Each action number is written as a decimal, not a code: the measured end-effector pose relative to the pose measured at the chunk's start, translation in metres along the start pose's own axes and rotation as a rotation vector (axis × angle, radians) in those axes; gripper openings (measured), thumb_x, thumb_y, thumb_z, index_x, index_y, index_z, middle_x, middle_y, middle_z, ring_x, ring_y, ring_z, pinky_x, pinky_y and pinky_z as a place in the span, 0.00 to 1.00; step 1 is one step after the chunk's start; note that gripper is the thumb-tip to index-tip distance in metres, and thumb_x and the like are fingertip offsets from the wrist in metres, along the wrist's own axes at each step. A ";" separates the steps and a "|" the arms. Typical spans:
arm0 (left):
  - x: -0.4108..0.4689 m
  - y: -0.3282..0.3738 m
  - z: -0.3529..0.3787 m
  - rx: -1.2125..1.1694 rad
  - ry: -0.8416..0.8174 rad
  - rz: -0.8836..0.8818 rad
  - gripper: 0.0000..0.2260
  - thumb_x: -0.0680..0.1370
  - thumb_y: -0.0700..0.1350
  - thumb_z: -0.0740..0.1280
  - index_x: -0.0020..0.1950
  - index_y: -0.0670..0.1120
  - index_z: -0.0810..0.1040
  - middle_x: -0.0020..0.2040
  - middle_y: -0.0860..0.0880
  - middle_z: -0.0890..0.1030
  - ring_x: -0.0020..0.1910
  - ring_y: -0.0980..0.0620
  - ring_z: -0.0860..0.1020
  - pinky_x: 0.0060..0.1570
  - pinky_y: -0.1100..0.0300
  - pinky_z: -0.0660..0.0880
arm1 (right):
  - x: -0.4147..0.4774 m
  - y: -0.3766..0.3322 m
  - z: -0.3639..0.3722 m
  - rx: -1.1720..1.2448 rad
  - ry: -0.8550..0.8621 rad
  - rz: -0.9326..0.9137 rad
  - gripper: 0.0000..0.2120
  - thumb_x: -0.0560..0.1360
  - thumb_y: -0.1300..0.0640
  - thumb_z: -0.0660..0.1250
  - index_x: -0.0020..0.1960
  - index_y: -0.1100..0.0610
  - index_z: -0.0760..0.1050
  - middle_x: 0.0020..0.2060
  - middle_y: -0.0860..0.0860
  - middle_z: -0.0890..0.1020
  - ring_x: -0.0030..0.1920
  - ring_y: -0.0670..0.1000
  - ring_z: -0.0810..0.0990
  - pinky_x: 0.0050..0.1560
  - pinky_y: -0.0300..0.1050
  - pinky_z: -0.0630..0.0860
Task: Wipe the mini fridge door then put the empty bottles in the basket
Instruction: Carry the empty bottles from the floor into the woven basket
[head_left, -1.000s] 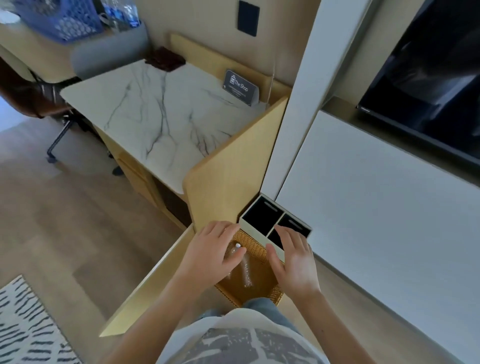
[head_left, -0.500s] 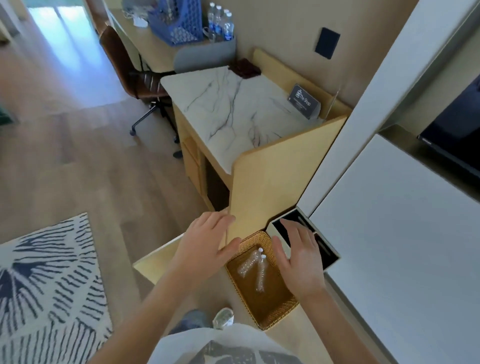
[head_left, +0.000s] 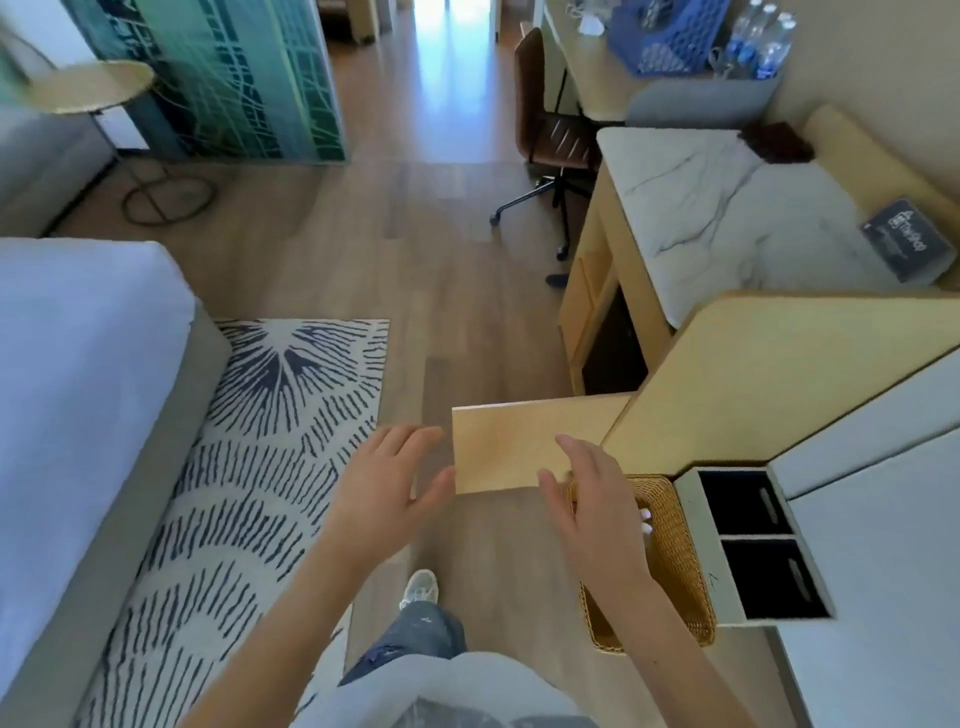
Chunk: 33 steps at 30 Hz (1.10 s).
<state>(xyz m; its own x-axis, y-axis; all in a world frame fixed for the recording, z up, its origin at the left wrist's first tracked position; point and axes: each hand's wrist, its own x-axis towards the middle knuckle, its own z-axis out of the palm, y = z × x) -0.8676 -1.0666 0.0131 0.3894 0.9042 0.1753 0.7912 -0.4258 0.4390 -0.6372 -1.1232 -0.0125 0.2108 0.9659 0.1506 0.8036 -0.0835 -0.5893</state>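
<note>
Wood flooring is running past a patterned rug towards a marble counter, and an open wooden door is being shown jutting from the cabinet below it. Both hands are being held above the floor with nothing in them: the left hand is spread wide beside the door's edge, and the right hand is likewise spread, its fingers lying across the door's lower corner and over the basket. Only two white caps are being glimpsed past the right hand, so the bottles are probably lying inside the basket, though their bodies are being hidden. Empty bottles of this sort are being judged very light, thin-walled and easily crushed, smooth enough to roll or slip; they would best be taken round the middle or at the neck with a gentle pinch. The basket is being judged stiff yet light, best gripped by its woven rim on both sides. No cloth is being seen, and no fridge door can be identified with certainty.
</note>
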 end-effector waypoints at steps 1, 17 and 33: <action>-0.006 -0.010 -0.003 -0.002 0.018 -0.030 0.22 0.79 0.59 0.58 0.63 0.45 0.78 0.57 0.50 0.80 0.56 0.50 0.76 0.55 0.55 0.74 | 0.002 -0.010 0.006 0.017 -0.015 -0.017 0.29 0.77 0.35 0.51 0.69 0.50 0.72 0.65 0.49 0.77 0.64 0.48 0.75 0.64 0.44 0.73; 0.017 -0.255 -0.094 0.043 0.102 -0.326 0.23 0.79 0.59 0.58 0.62 0.44 0.79 0.55 0.50 0.80 0.54 0.48 0.78 0.51 0.52 0.78 | 0.148 -0.176 0.193 0.091 -0.139 -0.216 0.28 0.80 0.37 0.52 0.68 0.53 0.74 0.62 0.49 0.79 0.61 0.48 0.76 0.62 0.45 0.75; 0.238 -0.402 -0.101 -0.028 -0.036 -0.201 0.23 0.79 0.59 0.58 0.63 0.46 0.78 0.55 0.52 0.80 0.53 0.52 0.76 0.53 0.59 0.72 | 0.362 -0.206 0.274 0.034 -0.123 -0.069 0.27 0.80 0.39 0.53 0.69 0.55 0.73 0.62 0.50 0.79 0.62 0.50 0.76 0.64 0.48 0.73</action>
<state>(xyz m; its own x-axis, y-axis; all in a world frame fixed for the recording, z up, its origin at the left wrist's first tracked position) -1.1411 -0.6772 -0.0328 0.2420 0.9690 0.0505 0.8415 -0.2355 0.4863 -0.8791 -0.6891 -0.0541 0.0839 0.9920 0.0947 0.7939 -0.0091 -0.6080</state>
